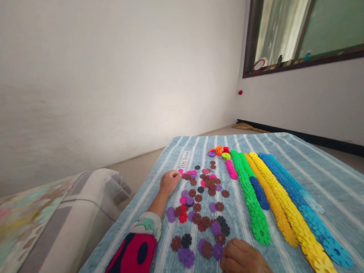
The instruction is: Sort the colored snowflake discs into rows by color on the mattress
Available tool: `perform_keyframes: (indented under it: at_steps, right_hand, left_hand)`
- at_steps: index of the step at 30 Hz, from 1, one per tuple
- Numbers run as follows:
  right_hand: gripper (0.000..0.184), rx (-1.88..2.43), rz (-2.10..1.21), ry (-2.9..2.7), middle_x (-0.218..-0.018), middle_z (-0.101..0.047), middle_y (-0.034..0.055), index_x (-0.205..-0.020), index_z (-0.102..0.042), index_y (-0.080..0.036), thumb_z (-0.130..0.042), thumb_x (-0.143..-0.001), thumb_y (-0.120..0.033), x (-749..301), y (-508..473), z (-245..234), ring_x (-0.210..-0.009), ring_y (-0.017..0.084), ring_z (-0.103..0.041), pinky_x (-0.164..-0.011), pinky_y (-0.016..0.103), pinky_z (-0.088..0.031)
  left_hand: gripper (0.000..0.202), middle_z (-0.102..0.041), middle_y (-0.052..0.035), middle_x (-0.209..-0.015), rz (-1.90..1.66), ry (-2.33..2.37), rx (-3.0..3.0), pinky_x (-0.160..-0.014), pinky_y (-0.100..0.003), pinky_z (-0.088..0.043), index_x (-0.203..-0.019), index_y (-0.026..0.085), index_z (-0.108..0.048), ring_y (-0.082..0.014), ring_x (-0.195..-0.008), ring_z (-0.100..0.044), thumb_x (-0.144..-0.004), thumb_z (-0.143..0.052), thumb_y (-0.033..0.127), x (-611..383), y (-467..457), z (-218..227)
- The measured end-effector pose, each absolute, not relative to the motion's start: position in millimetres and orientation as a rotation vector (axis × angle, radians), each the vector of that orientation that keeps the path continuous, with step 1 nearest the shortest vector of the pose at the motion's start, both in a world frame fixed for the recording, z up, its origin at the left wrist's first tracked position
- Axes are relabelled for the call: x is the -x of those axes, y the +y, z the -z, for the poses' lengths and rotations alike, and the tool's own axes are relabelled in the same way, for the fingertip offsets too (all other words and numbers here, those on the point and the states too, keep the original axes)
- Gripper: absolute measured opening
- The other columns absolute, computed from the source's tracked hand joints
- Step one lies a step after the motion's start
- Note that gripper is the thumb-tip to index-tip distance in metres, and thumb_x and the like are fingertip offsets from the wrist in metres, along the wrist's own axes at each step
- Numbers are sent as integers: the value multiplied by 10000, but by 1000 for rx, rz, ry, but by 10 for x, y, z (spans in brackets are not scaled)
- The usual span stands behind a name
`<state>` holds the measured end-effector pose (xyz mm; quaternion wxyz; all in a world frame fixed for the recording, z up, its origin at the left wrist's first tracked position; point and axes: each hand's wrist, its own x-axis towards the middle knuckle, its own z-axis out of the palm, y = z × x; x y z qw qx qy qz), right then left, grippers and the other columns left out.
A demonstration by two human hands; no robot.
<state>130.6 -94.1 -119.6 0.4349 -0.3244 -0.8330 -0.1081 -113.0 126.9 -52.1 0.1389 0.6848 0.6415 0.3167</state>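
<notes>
The left hand is stretched out over the cloth, thumb and fingertips drawn in at the edge of a pink disc; whether it is gripped cannot be told. Down at the near edge, the right hand is held low with fingers curled, right beside a purple disc, its fingertips hidden, so its grip cannot be told either. Between the two hands and beyond, brown discs, black discs, red discs and more are scattered, some overlapped. Off to the right, long lines are laid: green rows, yellow rows, blue rows, with a short navy row tucked between green and yellow. At the far end, an orange stack is seen near a short pink row.
</notes>
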Motion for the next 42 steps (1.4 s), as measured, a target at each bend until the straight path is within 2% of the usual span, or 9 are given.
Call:
perform_keyframes:
  at_steps: [3,9,17,22,28,33,37,42]
  right_hand:
    - [368,823,189,-2012,-553,-496,-11,-617,-454,-210,-322,-955,-153,-1273,-962,1162,-502,138,-480,-472,286,-287]
    - [264,814,98,-2072,-608,-522,-6,-637,-477,-210,-439,-888,-136,-1309,-991,1107,-549,147,-513,-501,267,-342]
    - [215,799,99,-2162,-668,-558,3,-661,-473,-203,-449,-864,-137,-1338,-974,1058,-597,159,-531,-528,274,-370]
    - [177,781,120,-2209,-695,-577,-5,-677,-447,-206,-468,-812,-94,-1378,-974,977,-601,159,-528,-529,274,-352]
    - [186,764,165,-2138,-656,-551,-7,-655,-429,-208,-428,-799,-91,-1349,-961,980,-568,155,-500,-506,284,-320]
    - [214,775,151,-2102,-654,-545,-6,-647,-420,-207,-395,-824,-90,-1326,-956,987,-575,151,-485,-510,283,-306]
    - [227,738,158,-2107,-658,-549,-4,-659,-430,-205,-389,-846,-83,-1339,-952,972,-569,146,-472,-510,279,-308]
    - [179,770,13,-2179,-719,-576,4,-688,-446,-202,-448,-835,-101,-1396,-1030,879,-647,160,-517,-561,278,-342]
  left_hand:
    - [227,-716,-33,-773,-906,1812,-1969,-729,-258,-469,-803,164,-696,-174,-763,-642,-717,-540,303,1141,1266,533]
    - [282,-710,-34,-808,-973,1705,-1906,-744,-276,-507,-880,162,-693,-177,-761,-654,-636,-596,265,1147,1072,512]
    - [213,-704,-14,-722,-974,1650,-1849,-733,-291,-510,-742,175,-679,-190,-726,-651,-648,-588,344,1138,696,416]
    - [217,-682,-18,-704,-896,1616,-1944,-696,-284,-498,-728,179,-674,-184,-693,-636,-687,-571,365,1171,397,359]
    - [189,-686,-63,-944,-833,1545,-2128,-752,-291,-513,-759,189,-691,-204,-841,-648,-717,-574,331,1194,71,279]
    - [178,-678,-70,-1040,-693,1511,-2292,-914,-312,-482,-814,216,-718,-224,-1011,-619,-738,-577,294,1211,-122,203]
    - [214,-643,-67,-1184,-555,1502,-2398,-966,-346,-462,-892,219,-720,-239,-1096,-589,-719,-599,254,1200,-215,182]
    - [269,-628,-64,-1222,-392,1463,-2488,-1004,-391,-433,-915,213,-711,-256,-1137,-556,-651,-662,195,1169,-237,162]
